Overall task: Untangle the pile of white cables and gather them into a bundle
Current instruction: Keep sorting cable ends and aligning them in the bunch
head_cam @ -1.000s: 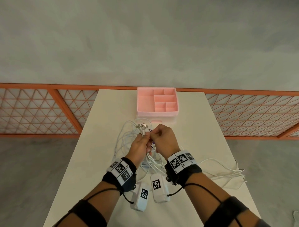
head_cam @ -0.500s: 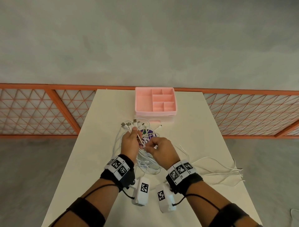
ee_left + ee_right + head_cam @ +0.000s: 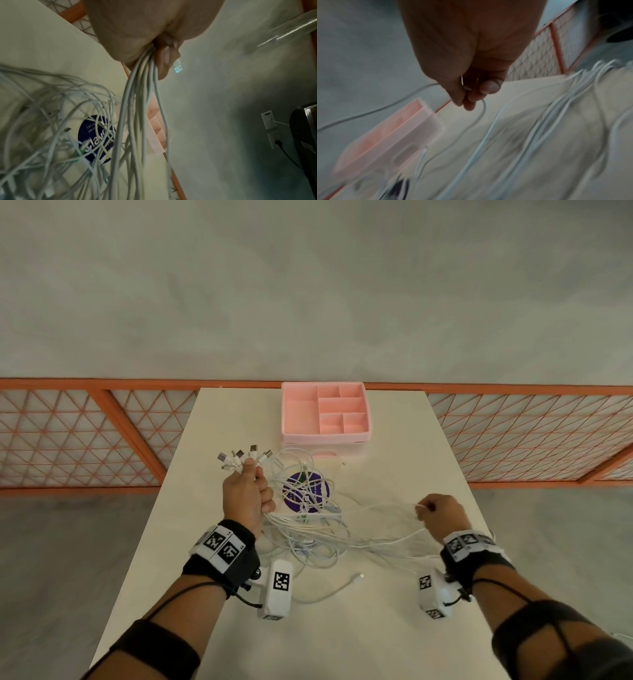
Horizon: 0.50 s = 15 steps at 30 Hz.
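A tangle of white cables lies on the cream table between my hands. My left hand grips several cable ends in a fist, and their USB plugs fan out above the knuckles. In the left wrist view the gripped strands hang from the fist down toward the pile. Off to the right, my right hand pinches a single cable strand that stretches back to the tangle. The right wrist view shows the thin strand held between my thumb and fingertips.
A pink compartment tray stands at the table's far edge. A round purple sticker lies under the cables. More cable loops trail off the table's right edge. An orange lattice railing runs behind the table.
My right hand has moved far right, drawing one strand out of the tangle. My left hand stays put, gripping the bunched plug ends. The purple sticker is now uncovered.
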Each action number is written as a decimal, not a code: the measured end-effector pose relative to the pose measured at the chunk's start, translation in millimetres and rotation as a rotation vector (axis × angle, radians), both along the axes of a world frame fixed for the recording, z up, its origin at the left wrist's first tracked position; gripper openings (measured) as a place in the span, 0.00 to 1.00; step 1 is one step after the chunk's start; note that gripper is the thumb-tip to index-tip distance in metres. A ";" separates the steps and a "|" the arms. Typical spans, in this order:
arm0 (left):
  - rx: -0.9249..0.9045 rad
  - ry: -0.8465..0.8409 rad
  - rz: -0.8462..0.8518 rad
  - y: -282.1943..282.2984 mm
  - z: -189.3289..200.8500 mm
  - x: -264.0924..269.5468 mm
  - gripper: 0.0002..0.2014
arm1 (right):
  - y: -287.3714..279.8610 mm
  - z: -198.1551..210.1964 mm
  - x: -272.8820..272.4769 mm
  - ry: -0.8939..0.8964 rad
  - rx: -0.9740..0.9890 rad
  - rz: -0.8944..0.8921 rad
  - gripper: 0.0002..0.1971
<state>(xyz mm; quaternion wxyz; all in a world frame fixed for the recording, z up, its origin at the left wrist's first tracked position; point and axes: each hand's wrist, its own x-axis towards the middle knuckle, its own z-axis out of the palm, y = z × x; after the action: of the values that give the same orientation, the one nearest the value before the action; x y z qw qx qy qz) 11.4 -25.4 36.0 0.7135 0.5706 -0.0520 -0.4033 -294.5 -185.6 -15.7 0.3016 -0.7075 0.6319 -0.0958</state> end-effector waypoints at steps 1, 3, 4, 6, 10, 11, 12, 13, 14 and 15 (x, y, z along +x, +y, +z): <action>0.007 -0.002 0.003 0.6 -0.8 1.1 0.19 | -10.3 2.2 -12.8 -0.021 -0.001 -0.077 0.07; 0.015 0.000 0.007 1.7 -1.9 0.8 0.19 | -26.3 12.6 -33.2 -0.132 0.019 -0.222 0.05; 0.018 0.002 0.001 1.8 -2.4 -0.9 0.19 | -32.8 18.9 -40.6 -0.178 0.003 -0.270 0.04; 0.032 0.001 -0.026 -0.4 -2.8 -7.9 0.18 | -42.8 35.4 -47.5 -0.205 -0.107 -0.317 0.03; 0.053 -0.020 -0.078 -7.5 -0.5 -21.9 0.19 | -49.5 64.5 -42.8 -0.194 -0.365 -0.389 0.07; 0.053 -0.025 -0.083 -8.1 0.9 -22.5 0.18 | -49.5 67.1 -41.7 -0.181 -0.411 -0.399 0.08; 0.054 -0.028 -0.087 -7.9 1.8 -22.0 0.19 | -49.4 67.7 -42.8 -0.166 -0.450 -0.409 0.09; 0.055 -0.026 -0.086 -7.3 2.8 -20.5 0.19 | -52.1 62.2 -47.4 -0.153 -0.465 -0.417 0.09; 0.056 -0.018 -0.080 -6.2 3.5 -18.3 0.19 | -53.5 56.6 -52.7 -0.146 -0.455 -0.428 0.10; 0.056 -0.006 -0.073 -4.4 3.8 -15.7 0.19 | -56.4 47.1 -60.1 -0.130 -0.419 -0.432 0.11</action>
<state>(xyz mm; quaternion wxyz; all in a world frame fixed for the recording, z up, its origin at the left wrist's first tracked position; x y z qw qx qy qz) -4.2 -29.8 39.8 0.6818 0.5893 -0.0637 -0.4287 -354.7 -242.0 31.4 0.1615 -0.5961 0.7135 -0.3309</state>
